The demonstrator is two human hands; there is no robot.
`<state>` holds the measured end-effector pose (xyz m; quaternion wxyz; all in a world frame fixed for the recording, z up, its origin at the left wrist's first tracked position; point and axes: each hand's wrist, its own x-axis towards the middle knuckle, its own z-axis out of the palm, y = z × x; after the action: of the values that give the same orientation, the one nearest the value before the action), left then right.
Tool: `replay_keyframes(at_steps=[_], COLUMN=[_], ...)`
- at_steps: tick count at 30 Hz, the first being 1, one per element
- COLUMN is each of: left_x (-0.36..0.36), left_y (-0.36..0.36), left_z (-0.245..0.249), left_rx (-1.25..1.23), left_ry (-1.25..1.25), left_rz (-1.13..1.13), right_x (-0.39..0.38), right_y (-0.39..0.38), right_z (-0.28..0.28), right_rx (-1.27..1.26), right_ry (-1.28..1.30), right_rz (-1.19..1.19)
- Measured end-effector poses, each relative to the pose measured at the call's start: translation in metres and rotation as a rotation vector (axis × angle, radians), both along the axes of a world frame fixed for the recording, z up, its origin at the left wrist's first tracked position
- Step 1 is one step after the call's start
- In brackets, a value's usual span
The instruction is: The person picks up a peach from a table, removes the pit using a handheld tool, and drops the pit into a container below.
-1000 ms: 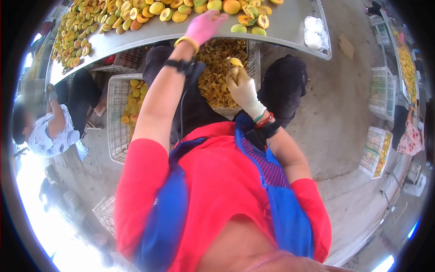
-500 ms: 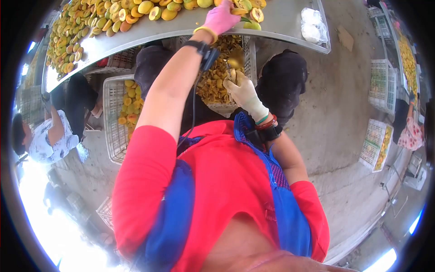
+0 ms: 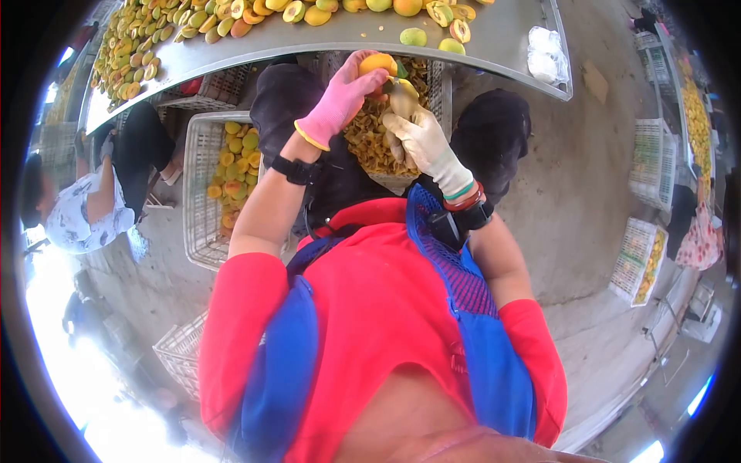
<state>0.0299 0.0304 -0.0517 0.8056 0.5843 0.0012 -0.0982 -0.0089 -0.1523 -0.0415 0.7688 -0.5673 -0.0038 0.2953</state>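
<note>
My left hand [image 3: 340,104], in a pink glove, is closed around a yellow-orange fruit [image 3: 379,64] near the metal table's front edge. Just right of it, my right hand [image 3: 421,140], in a whitish glove, is closed on a small tool [image 3: 397,91] whose blurred metal part meets the fruit. A further yellow piece shows at the tool, its outline unclear. Beneath both hands, a crate holds many brownish-yellow fruit pieces [image 3: 370,147]. Whole and halved fruits [image 3: 316,15] lie on the table [image 3: 340,38] beyond.
A white crate [image 3: 202,166] of yellow fruit stands at left, with another crate [image 3: 181,351] below it. A clear plastic bag [image 3: 544,55] lies on the table's right end. Co-workers [image 3: 85,212] [image 3: 701,238] sit at both sides. Crates [image 3: 637,262] stand at right.
My left hand has drawn back from the fruit on the table toward my right hand, now with a fruit in it. My right hand has shifted slightly right.
</note>
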Motion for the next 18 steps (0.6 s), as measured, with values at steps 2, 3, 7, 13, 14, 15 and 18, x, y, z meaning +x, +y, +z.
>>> replay_keyframes(at_steps=[2, 3, 7, 13, 14, 15, 18], left_x=[-0.006, -0.008, -0.012, -0.019, -0.018, -0.017, -0.018], left_y=[-0.004, -0.004, -0.004, -0.016, -0.018, -0.018, -0.026], left_z=[0.001, 0.002, 0.005, 0.013, 0.01, 0.01, 0.013], left_rx=[-0.029, 0.012, 0.138, 0.202, 0.19, 0.254, 0.197], left_ry=[-0.047, -0.054, -0.041, -0.158, -0.226, -0.331, -0.389], left_rz=[0.013, 0.02, 0.088, 0.088, 0.089, 0.088, 0.138], right_x=[-0.001, -0.003, -0.007, -0.01, -0.01, -0.009, -0.008], right_y=[0.0, 0.001, 0.003, 0.006, 0.007, 0.008, 0.008], right_z=[0.01, 0.01, 0.008, 0.011, 0.011, 0.008, -0.008], right_rx=[-0.107, -0.102, -0.116, -0.213, -0.264, -0.324, -0.464], right_ry=[-0.007, 0.01, -0.003, -0.249, -0.318, -0.417, -0.673], right_rz=[-0.026, -0.049, -0.093, -0.105, -0.119, -0.145, -0.207])
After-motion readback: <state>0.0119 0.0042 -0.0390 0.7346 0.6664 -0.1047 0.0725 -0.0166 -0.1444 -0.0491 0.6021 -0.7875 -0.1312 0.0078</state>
